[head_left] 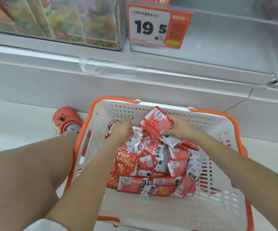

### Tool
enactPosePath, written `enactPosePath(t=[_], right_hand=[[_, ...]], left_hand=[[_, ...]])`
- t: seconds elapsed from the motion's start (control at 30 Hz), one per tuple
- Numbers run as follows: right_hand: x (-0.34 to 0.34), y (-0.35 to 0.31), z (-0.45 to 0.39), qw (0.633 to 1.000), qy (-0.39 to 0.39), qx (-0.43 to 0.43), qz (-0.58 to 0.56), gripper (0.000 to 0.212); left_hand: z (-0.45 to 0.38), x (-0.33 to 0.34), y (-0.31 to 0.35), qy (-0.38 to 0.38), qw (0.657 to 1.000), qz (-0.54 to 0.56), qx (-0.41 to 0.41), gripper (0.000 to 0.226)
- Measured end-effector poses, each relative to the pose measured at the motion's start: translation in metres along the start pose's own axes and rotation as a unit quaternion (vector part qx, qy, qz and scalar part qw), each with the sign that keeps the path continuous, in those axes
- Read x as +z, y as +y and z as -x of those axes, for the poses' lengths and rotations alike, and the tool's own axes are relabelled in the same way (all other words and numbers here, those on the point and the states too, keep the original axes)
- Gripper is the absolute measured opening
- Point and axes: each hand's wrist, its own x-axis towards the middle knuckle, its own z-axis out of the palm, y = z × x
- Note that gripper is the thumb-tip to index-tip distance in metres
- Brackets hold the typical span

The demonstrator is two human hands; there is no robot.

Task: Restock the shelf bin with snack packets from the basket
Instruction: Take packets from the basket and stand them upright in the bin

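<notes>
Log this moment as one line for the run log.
phase: gathering | right hand: holds red packets | left hand: over packet pile | basket | shelf bin

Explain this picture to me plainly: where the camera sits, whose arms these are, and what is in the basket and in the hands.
There is no machine here. One camera sits on a person's head, looking forward and down, so the arms are the wearer's own. A white basket with orange trim stands on the floor before a shelf, holding a heap of red and white snack packets. The right hand has a grip on a small bunch of packets. The blurred left hand reaches toward the heap. Above, the clear shelf bin carries a price tag reading 19.5.
</notes>
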Motion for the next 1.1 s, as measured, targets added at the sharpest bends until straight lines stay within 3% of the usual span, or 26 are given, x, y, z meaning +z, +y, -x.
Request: enactPosePath(t=[0.07,0.13,0.23,0.3,0.37,0.43,0.47,0.53,0.57,0.6,0.67,0.73,0.9,1.1], right_hand=[[-0.020,-0.023,0.021,0.999,0.009,-0.048,-0.021,0.034],[-0.035,-0.044,0.037,0.992,0.059,-0.113,-0.005,0.032],[-0.055,-0.072,0.057,0.940,0.160,-0.280,0.113,0.017],[-0.070,-0.089,0.068,0.878,0.221,-0.358,0.229,0.022],[-0.084,-0.099,0.078,0.831,0.269,-0.368,0.320,0.046],[-0.097,-0.106,0.096,0.833,0.315,-0.341,0.300,0.080],[-0.102,-0.111,0.108,0.848,0.347,-0.332,0.222,0.088],[-0.108,-0.120,0.131,0.877,0.375,-0.296,-0.044,0.081],[-0.109,-0.126,0.140,0.872,0.362,-0.268,-0.194,0.071],[-0.108,-0.132,0.147,0.857,0.323,-0.235,-0.326,0.057],[-0.105,-0.141,0.151,0.861,0.207,-0.154,-0.439,0.030],[-0.097,-0.149,0.149,0.891,0.129,-0.131,-0.416,0.028],[-0.093,-0.151,0.135,0.897,0.188,-0.144,-0.373,0.025],[-0.102,-0.152,0.127,0.895,0.182,-0.159,-0.376,0.037]], left_hand=[[0.024,-0.003,0.021,-0.235,0.960,0.061,-0.135,0.080],[0.047,-0.002,0.040,-0.367,0.913,0.123,-0.128,0.098],[0.087,-0.009,0.081,-0.409,0.877,0.246,-0.047,0.070],[0.120,-0.016,0.109,-0.428,0.877,0.219,0.005,0.045],[0.144,-0.017,0.128,-0.420,0.887,0.171,0.080,0.031],[0.160,-0.013,0.137,-0.395,0.892,0.137,0.173,0.035],[0.166,-0.012,0.139,-0.376,0.894,0.108,0.217,0.037],[0.170,-0.012,0.137,-0.336,0.896,0.064,0.285,0.041],[0.172,-0.012,0.136,-0.314,0.897,0.060,0.306,0.042],[0.173,-0.011,0.136,-0.288,0.899,0.058,0.324,0.043],[0.175,-0.005,0.138,-0.234,0.903,0.053,0.357,0.044],[0.177,0.001,0.139,-0.208,0.902,0.056,0.375,0.045],[0.178,0.007,0.140,-0.155,0.901,0.044,0.404,0.040],[0.180,0.008,0.141,-0.189,0.898,0.041,0.394,0.019]])
